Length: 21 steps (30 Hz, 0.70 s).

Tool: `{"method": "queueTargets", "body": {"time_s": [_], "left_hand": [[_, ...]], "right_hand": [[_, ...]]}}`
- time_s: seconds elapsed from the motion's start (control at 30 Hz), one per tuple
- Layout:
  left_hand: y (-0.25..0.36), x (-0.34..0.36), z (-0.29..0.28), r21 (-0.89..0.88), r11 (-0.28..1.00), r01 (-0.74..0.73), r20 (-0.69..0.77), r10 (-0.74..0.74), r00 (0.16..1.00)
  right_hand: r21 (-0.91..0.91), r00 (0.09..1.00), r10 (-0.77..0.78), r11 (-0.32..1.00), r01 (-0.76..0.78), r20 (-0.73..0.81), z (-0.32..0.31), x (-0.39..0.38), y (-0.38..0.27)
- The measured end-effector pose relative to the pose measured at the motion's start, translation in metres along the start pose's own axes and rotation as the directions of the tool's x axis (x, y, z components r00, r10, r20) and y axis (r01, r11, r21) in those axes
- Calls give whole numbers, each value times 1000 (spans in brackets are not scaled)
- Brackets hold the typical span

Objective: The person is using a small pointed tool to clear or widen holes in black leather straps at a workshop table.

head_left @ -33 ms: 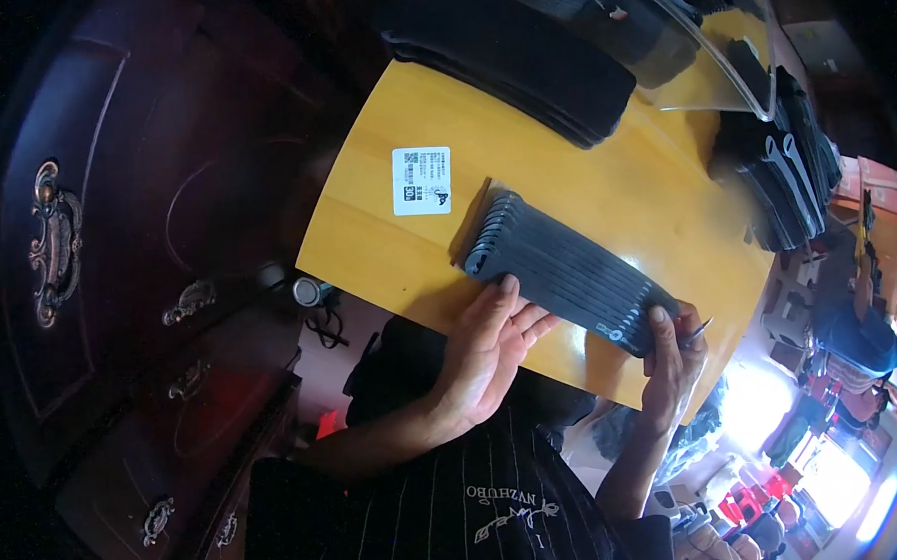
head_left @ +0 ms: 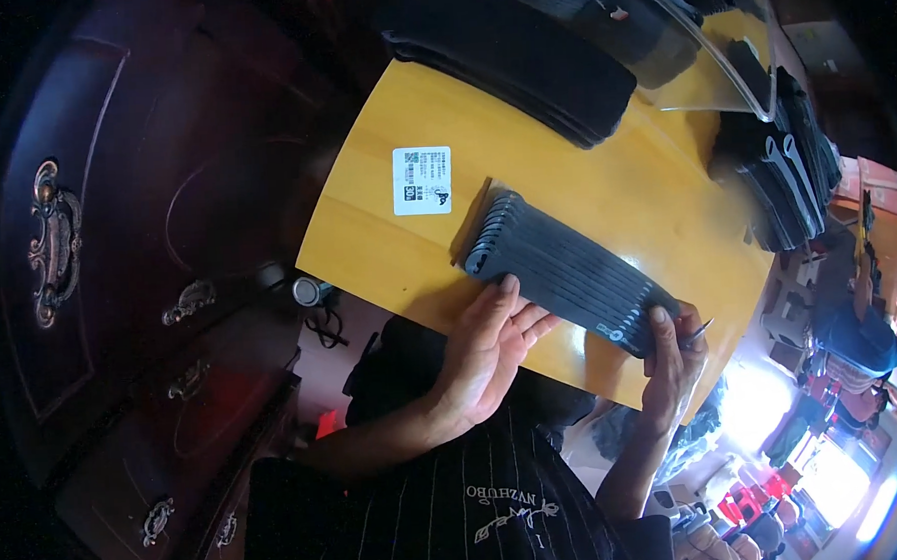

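Note:
A flat bundle of dark grey folded socks (head_left: 568, 265), overlapped in narrow rows, slants over the yellow table (head_left: 355, 204). Small pale marks show near its right end. My left hand (head_left: 482, 349) has its thumb on the bundle's near left edge, palm turned up; its other fingers reach along and partly under that edge. At the right end, my right hand (head_left: 672, 355) grips the bundle, thumb on top and fingers behind. A thin pointed metal tool (head_left: 699, 331) sticks out from the right hand; most of it is hidden. Left of the bundle lies a white printed label card (head_left: 422, 181).
A long black fabric stack (head_left: 509, 62) lies at the table's far edge, beside a clear plastic sheet or container (head_left: 700, 79). More dark folded socks (head_left: 780, 185) hang over the right side. A dark wooden cabinet (head_left: 117, 244) stands left. Other people (head_left: 857, 347) sit far right.

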<state>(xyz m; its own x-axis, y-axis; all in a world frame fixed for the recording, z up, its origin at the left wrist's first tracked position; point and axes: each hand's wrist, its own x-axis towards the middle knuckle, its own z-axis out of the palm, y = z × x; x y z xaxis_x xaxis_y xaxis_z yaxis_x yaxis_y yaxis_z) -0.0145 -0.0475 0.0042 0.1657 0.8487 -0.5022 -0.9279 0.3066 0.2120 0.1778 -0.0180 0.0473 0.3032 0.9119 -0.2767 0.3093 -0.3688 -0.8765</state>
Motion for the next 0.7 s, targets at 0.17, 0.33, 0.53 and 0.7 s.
{"method": "queueTargets", "body": {"time_s": [0.17, 0.33, 0.53, 0.7], "left_hand": [[4, 2, -2, -72, 996, 59, 27, -57, 998], [8, 1, -1, -83, 995, 63, 31, -61, 998], [6, 1, -2, -87, 993, 83, 38, -80, 996], [17, -10, 9, 112, 993, -47, 81, 38, 996]], "right_hand": [[-11, 1000, -2, 1000, 2, -9, 1, -2, -4], [-24, 1000, -17, 1000, 16, -19, 4, -3, -7], [20, 1000, 6, 1000, -6, 1, -2, -2, -9], [140, 999, 8, 990, -14, 45, -5, 2, -16]]}}
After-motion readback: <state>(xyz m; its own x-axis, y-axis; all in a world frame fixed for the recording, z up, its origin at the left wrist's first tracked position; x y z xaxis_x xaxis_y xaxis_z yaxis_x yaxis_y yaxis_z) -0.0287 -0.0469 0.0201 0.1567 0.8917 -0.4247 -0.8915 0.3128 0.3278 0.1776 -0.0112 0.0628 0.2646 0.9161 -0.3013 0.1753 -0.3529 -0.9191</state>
